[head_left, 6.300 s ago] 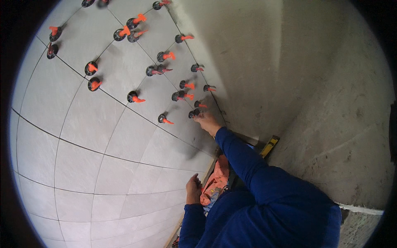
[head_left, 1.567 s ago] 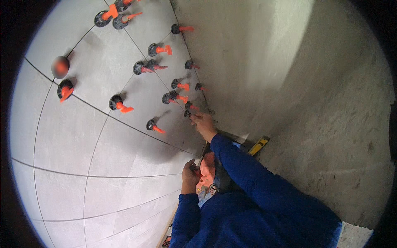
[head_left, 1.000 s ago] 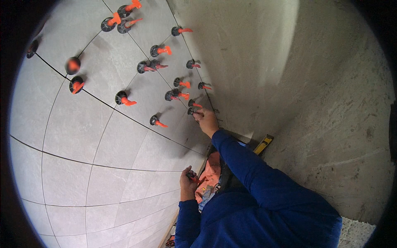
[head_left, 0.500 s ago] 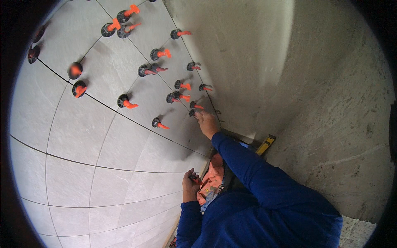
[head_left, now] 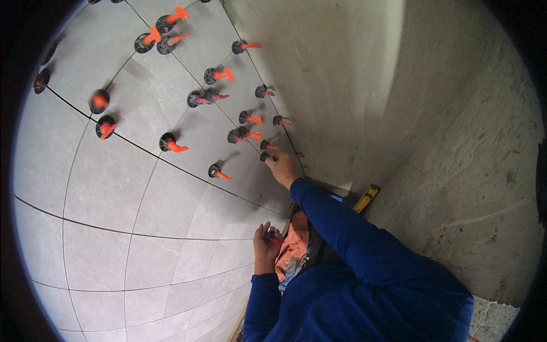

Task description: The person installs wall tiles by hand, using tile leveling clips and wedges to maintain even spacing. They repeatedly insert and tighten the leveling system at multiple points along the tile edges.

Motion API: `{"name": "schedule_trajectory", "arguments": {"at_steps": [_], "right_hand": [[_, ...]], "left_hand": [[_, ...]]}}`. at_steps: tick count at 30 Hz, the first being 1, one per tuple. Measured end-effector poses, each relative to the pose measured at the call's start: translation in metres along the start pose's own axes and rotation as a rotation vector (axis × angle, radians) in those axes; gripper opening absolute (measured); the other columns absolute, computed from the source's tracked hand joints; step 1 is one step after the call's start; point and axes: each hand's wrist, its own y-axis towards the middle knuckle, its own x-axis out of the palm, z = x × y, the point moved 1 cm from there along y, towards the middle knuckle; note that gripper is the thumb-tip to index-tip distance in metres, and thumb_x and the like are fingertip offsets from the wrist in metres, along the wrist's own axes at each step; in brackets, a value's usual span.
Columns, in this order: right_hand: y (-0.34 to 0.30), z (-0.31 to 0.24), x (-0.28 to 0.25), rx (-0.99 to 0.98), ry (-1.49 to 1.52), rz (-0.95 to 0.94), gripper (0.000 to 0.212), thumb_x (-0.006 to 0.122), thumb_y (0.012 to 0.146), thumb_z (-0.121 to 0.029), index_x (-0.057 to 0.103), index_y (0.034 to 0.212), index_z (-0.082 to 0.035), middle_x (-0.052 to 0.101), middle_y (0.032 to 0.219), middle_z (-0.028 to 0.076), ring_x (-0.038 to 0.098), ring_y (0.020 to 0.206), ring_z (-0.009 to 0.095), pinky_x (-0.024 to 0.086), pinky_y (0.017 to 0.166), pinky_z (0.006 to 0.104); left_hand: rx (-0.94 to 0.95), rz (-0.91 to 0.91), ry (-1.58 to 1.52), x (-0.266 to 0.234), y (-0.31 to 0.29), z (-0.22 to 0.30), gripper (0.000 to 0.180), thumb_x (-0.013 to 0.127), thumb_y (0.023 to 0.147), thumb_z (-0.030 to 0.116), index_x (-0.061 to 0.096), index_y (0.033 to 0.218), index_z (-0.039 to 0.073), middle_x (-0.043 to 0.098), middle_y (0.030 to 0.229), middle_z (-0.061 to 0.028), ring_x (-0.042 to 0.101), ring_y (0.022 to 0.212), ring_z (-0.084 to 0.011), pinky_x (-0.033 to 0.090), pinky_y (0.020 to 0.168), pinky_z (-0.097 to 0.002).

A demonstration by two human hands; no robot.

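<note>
Grey tiles with thin dark joints spread across the left. Several tile levelers, black round caps with orange T-handles, stand in the joints, among them one leveler left of my right hand. My right hand reaches to the tiles near the corner, its thumb and fingers closed on a tile leveler at a joint; its handle is hidden by the fingers. Lower down, close to my body, my left hand is turned up with fingers curled around a dark and reddish piece that looks like another tile leveler, partly hidden.
A bare grey plastered surface meets the tiles along an edge at the right. A yellow spirit level lies beyond my right forearm. An orange bag or cloth sits between my arms. More levelers, such as one leveler, stick out at the left.
My left hand has risen slightly and its fingers have loosened and turned up. My right hand stays at the same leveler, its fingers shifted a little. The view has shifted slightly.
</note>
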Motion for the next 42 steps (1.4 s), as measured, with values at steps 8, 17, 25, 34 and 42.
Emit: {"name": "schedule_trajectory", "arguments": {"at_steps": [8,17,25,34,42], "right_hand": [[0.005,0.013,0.005,0.135,0.255,-0.072,0.027,0.070,0.085,-0.025,0.066,0.078,0.000,0.063,0.067,0.013,0.059,0.059,0.025,0.046,0.059,0.0410],[0.004,0.008,0.000,0.360,0.646,-0.222,0.020,0.072,0.083,-0.023,0.063,0.073,-0.009,0.053,0.063,-0.002,0.048,0.052,0.011,0.035,0.049,0.0326],[-0.001,-0.014,-0.003,0.473,0.741,-0.140,0.019,0.072,0.083,-0.011,0.058,0.070,-0.014,0.051,0.060,-0.005,0.041,0.043,0.005,0.025,0.039,0.0256],[-0.004,0.012,-0.036,0.501,0.661,-0.496,0.019,0.075,0.078,-0.014,0.058,0.069,-0.012,0.052,0.063,-0.002,0.042,0.046,0.007,0.030,0.041,0.0253],[-0.065,0.001,-0.004,-0.069,-0.261,-0.857,0.027,0.080,0.070,-0.016,0.072,0.090,-0.001,0.071,0.079,0.010,0.066,0.067,0.020,0.050,0.060,0.0356]], "left_hand": [[-0.055,-0.048,-0.131,0.032,-0.009,-0.008,0.034,0.058,0.099,0.031,0.057,0.120,0.005,0.063,0.094,-0.0127,0.063,0.086,-0.0257,0.054,0.073,-0.0356],[-0.015,-0.007,-0.231,0.021,-0.014,-0.005,0.031,0.063,0.094,0.026,0.063,0.112,0.001,0.062,0.093,-0.0114,0.061,0.086,-0.0260,0.052,0.086,-0.0440],[-0.016,0.007,-0.289,0.017,-0.015,-0.008,0.032,0.063,0.094,0.027,0.062,0.114,0.002,0.061,0.094,-0.0117,0.061,0.090,-0.0253,0.051,0.088,-0.0450],[-0.008,-0.005,-0.254,0.021,-0.016,-0.007,0.037,0.059,0.098,0.031,0.060,0.118,0.000,0.062,0.099,-0.0149,0.060,0.096,-0.0292,0.050,0.092,-0.0469],[0.048,-0.277,-0.206,0.078,0.001,-0.006,0.042,0.052,0.102,0.038,0.059,0.123,0.002,0.062,0.121,-0.0164,0.057,0.120,-0.0316,0.046,0.104,-0.0479]]}}
